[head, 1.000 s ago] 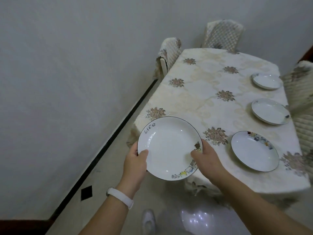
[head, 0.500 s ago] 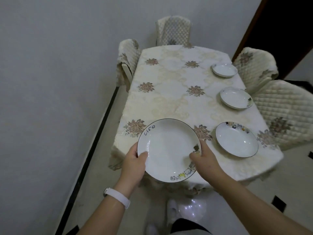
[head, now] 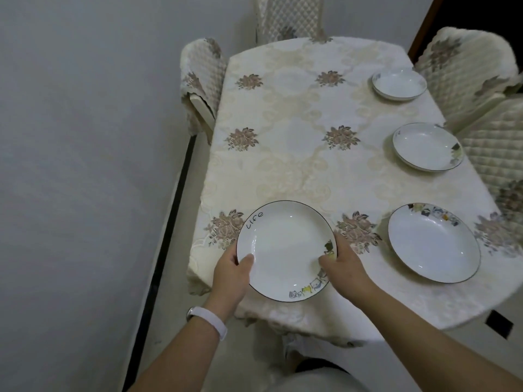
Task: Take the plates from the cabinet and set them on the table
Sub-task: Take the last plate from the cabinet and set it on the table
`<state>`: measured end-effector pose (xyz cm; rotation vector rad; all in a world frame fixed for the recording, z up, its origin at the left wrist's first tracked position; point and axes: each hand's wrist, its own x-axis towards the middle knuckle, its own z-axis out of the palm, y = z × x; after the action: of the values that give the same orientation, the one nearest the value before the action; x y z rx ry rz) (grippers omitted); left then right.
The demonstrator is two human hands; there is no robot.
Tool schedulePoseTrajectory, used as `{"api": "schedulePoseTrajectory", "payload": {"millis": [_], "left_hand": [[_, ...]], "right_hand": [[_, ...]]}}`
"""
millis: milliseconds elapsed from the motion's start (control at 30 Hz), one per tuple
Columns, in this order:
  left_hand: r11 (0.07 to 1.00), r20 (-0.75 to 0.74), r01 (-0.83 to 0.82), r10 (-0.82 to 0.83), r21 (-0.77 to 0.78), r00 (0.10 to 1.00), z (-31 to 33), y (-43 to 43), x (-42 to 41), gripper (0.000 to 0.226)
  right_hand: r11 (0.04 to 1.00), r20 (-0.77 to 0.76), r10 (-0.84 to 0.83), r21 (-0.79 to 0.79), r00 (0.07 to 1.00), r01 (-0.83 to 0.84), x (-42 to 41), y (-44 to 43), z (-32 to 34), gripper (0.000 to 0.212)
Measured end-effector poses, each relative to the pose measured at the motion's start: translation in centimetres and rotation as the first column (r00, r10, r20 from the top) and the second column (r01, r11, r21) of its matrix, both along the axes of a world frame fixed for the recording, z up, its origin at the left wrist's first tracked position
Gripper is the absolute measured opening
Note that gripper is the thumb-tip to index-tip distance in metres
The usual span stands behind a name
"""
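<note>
I hold a white plate (head: 284, 247) with a thin dark rim, the word "Life" and small cartoon figures, over the near left corner of the table (head: 297, 165). My left hand (head: 230, 275) grips its left edge and my right hand (head: 343, 264) grips its right edge. Whether the plate touches the cloth I cannot tell. Three more white plates lie along the table's right side: a near plate (head: 433, 243), a middle plate (head: 427, 147) and a far plate (head: 399, 84).
The table wears a cream cloth with brown flower motifs. Quilted chairs stand around it: one at the left (head: 199, 80), one at the far end (head: 288, 19), two at the right (head: 469, 69). A grey wall (head: 85, 137) runs close along the left.
I have come closer to the table and the view has swung right. The plate, held in both hands throughout, now sits lower over the near left corner of the cloth.
</note>
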<state>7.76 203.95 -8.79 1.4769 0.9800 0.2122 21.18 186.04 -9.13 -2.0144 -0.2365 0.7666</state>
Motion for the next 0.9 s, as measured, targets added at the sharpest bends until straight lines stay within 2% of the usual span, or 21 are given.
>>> {"api": "schedulePoseTrajectory", "payload": {"millis": [500, 733, 900], "left_hand": [[0.993, -0.205, -0.078, 0.059, -0.086, 0.977, -7.4, 5.1, 5.9, 0.031], [0.999, -0.31, -0.04, 0.042, 0.011, 0.95, -8.9, 6.1, 5.7, 0.034], [0.992, -0.375, 0.056, -0.009, 0.114, 0.927, -8.9, 6.1, 6.1, 0.032]], "right_hand": [[0.969, -0.069, 0.149, -0.189, 0.986, -0.16, 6.8, 5.2, -6.8, 0.05], [0.935, -0.046, 0.247, -0.25, 0.968, -0.251, 6.9, 6.2, -8.1, 0.045], [0.92, -0.047, 0.277, -0.275, 0.96, -0.278, 7.6, 6.2, -8.2, 0.04]]}}
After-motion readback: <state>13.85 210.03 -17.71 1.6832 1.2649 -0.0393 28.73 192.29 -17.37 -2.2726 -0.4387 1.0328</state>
